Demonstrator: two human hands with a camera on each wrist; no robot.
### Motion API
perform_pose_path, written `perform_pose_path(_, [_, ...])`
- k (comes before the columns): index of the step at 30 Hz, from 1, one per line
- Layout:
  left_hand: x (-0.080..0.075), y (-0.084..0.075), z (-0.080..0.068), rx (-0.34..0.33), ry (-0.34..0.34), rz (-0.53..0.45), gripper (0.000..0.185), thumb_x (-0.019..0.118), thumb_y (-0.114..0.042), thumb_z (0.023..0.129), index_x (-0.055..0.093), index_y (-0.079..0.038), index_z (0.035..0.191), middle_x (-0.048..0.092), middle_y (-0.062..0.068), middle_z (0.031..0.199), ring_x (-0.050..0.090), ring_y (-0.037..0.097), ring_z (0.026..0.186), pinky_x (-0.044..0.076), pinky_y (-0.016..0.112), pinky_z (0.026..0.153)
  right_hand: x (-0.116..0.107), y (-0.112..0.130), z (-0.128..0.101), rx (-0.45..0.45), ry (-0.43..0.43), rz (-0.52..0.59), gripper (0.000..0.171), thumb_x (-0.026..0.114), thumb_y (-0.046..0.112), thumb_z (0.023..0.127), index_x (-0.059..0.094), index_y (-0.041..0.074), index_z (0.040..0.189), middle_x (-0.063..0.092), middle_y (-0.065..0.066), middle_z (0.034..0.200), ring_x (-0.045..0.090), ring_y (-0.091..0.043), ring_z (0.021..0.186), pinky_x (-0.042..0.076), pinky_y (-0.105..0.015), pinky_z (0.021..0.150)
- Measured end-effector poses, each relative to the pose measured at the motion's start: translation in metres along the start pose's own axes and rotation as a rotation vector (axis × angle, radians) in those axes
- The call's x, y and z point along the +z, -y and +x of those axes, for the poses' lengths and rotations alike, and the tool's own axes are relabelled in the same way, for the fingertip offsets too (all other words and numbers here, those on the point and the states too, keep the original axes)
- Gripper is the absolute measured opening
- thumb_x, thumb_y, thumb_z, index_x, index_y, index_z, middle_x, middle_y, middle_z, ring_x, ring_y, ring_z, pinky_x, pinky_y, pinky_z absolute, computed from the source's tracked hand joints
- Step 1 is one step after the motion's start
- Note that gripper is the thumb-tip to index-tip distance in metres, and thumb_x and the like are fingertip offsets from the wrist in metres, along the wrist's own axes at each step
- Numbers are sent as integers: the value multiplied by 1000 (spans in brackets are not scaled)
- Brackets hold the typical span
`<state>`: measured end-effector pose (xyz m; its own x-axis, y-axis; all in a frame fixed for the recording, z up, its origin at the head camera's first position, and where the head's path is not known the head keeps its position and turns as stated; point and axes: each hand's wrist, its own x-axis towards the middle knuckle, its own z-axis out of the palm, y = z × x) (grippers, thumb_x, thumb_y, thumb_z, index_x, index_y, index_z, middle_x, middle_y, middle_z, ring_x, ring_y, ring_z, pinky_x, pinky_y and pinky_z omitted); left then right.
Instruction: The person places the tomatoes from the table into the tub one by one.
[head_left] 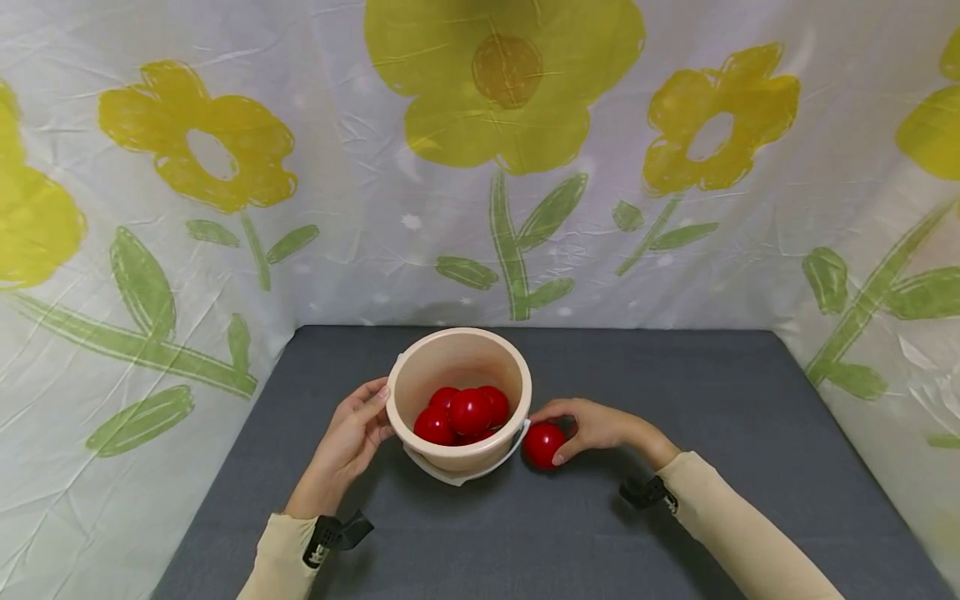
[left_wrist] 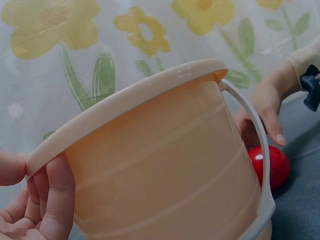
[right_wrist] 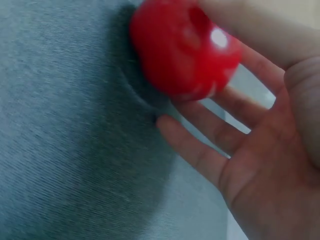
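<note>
A cream bucket stands on the dark cloth, its white handle hanging down at the front. Inside it lie several shiny red balls. My left hand pinches the bucket's rim at the left, thumb at the rim and fingers against the outer wall, as the left wrist view also shows. Just right of the bucket, another red ball is on the cloth. Around this ball my right hand has its thumb and fingers; in the right wrist view the thumb lies across the ball.
Dark grey cloth covers the table. Behind and at both sides hangs a pale curtain with yellow flowers and green leaves. A black strap with a small device is on each wrist, over beige sleeves.
</note>
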<state>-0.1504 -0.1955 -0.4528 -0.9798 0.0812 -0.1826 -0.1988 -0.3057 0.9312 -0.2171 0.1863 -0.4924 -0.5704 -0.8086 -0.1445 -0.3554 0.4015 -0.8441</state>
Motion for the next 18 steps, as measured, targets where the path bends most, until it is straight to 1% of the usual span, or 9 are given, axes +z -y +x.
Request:
perform_pose_path(4, [0,0,0,5,9,-6,28,50,-16,104,42,-7,129,57,5,119,63,8,84,59,20,67,4,-2,0,5,-15,-2,65,83,21,80,56,12,138,60,-12,134,55,-21,118,55,-29,91])
perform_pose_path(7, [0,-1,0,6,12,-5,29,50,-16,104,42,-6,130,57,5,118,63,8,84,59,19,67,5,-2,0,5,-29,-13,64,83,22,80,57,13,137,61,-10,132,56,-21,118,54,-30,93])
perform_pose_path(10, [0,-1,0,3,10,-4,29,50,-16,104,42,-6,131,57,4,118,64,8,84,59,19,67,5,-3,-1,1,-36,-21,63,83,22,80,58,15,136,62,-9,132,57,-20,116,54,-30,93])
perform_pose_path(14, [0,-1,0,-1,8,-6,30,50,-16,104,41,-6,131,57,4,118,64,7,84,59,19,67,4,-3,-4,-11,-29,7,61,83,20,80,59,14,135,62,-11,131,59,-20,115,57,-30,90])
perform_pose_path(18, [0,-1,0,-7,1,-3,30,50,-16,104,42,-7,131,57,4,119,63,8,84,58,19,67,-3,2,-7,-8,-10,44,60,82,16,81,58,12,136,61,-11,134,60,-20,115,57,-33,90])
